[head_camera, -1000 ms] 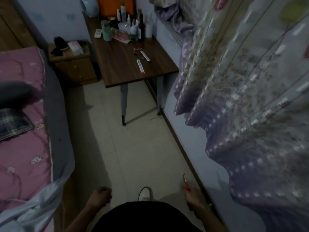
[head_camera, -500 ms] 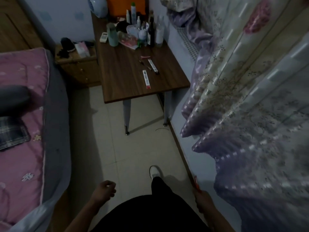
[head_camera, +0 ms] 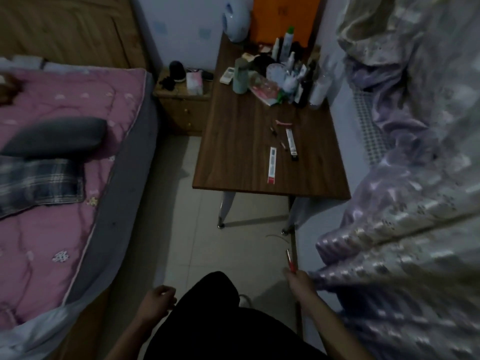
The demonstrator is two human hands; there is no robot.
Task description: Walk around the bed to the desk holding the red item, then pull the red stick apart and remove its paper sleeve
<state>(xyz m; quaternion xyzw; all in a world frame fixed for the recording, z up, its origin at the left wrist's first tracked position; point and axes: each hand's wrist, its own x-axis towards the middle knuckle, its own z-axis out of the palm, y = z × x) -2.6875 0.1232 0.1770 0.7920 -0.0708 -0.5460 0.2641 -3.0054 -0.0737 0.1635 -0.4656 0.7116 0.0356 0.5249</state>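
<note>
Two hands low: right hand (head_camera: 298,280) pinching a red pen (head_camera: 290,259), left hand (head_camera: 155,304) loosely curled, empty.

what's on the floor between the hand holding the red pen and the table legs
Head view: mostly bare pale tile between the right hand, which grips the red pen, and the table; only a thin wire-like strand near the right leg.

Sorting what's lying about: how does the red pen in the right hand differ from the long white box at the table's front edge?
The red pen is thin and pinched in the right hand; the white box is wider, flat, white with a red end, lying on the table. Both are long and narrow.
</note>
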